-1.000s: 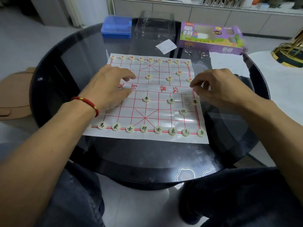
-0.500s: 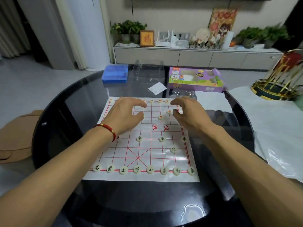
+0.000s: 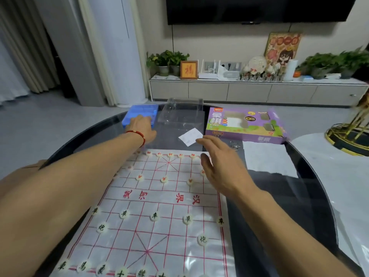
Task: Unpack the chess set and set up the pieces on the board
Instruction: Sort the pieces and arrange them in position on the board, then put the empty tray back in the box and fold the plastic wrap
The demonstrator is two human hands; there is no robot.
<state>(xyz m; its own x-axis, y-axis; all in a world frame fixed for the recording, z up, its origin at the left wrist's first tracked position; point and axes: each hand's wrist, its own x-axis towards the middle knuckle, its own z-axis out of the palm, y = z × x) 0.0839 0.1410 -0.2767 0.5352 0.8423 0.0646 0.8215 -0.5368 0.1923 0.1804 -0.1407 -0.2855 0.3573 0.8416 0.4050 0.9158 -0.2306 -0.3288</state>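
Purple box (image 3: pixel 245 124) labelled "象棋"

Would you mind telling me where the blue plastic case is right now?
In the head view, the blue plastic case sits at the far left of the round table, beside the clear plastic box, with the left hand resting on it.

A white paper board (image 3: pixel 159 196) with a red grid lies flat, cream round pieces (image 3: pixel 154 216) in rows at both ends.
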